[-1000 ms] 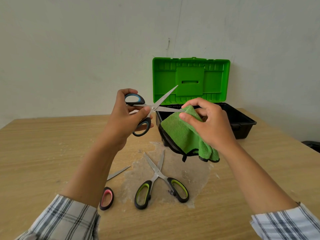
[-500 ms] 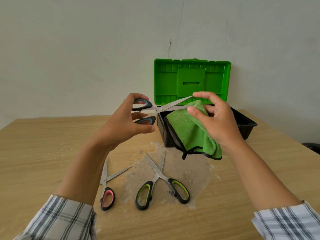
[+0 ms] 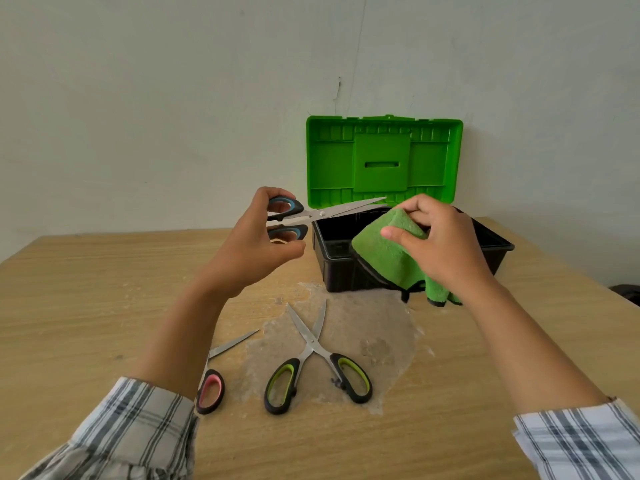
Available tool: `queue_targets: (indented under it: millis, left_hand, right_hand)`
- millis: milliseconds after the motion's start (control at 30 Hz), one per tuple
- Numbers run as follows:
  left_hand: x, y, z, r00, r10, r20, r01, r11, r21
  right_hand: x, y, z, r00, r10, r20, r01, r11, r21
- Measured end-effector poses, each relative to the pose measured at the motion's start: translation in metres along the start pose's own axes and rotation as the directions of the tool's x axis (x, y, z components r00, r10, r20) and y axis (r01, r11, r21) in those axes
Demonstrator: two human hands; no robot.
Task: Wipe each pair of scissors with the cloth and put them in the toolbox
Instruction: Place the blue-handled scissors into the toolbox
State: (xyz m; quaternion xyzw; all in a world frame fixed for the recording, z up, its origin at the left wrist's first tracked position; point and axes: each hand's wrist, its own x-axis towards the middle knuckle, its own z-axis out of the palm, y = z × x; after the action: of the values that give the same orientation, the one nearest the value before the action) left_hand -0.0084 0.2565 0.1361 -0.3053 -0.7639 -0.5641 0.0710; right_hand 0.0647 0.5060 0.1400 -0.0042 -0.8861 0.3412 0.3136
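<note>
My left hand (image 3: 254, 244) grips the blue-handled scissors (image 3: 325, 213) by the handles, with the blades closed and pointing right over the toolbox's front left corner. My right hand (image 3: 440, 244) holds the green cloth (image 3: 388, 258) bunched at its fingertips, just right of the blade tip and apart from it. The black toolbox (image 3: 332, 268) stands open behind, its green lid (image 3: 382, 161) upright. The green-handled scissors (image 3: 313, 358) lie open on the table. The pink-handled scissors (image 3: 211, 389) lie partly hidden under my left forearm.
The wooden table (image 3: 86, 306) has a dull, stained patch (image 3: 367, 330) under and around the green-handled scissors. A pale wall rises right behind the toolbox. A dark object (image 3: 628, 292) shows past the table's right edge.
The blue-handled scissors' blades have closed and swung level, pointing right over the toolbox. My right hand has slid the cloth off the blades and pulled it slightly right.
</note>
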Motion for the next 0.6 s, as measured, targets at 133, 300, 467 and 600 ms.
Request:
queue_targets:
  millis: [133,300,467,600]
  left_hand:
    - [0.008,-0.001,0.005,0.999,-0.028,-0.021,0.027,1.0,-0.013]
    - [0.024,-0.002,0.026,0.996,-0.088,-0.011,0.087,0.995,-0.053]
    - [0.045,-0.017,0.055,0.976,-0.214,0.044,0.218,0.969,-0.12]
    - [0.061,-0.032,0.078,0.954,-0.296,0.056,0.301,0.933,-0.197]
  right_hand:
    - [-0.007,0.02,-0.003,0.998,-0.05,-0.024,0.047,0.992,-0.118]
    - [-0.015,0.053,0.009,0.994,-0.109,0.023,0.11,0.936,-0.333]
    - [-0.036,0.073,0.037,0.974,-0.173,0.144,0.215,0.903,-0.373]
    - [-0.049,0.091,0.058,0.948,-0.184,0.26,0.269,0.898,-0.348]
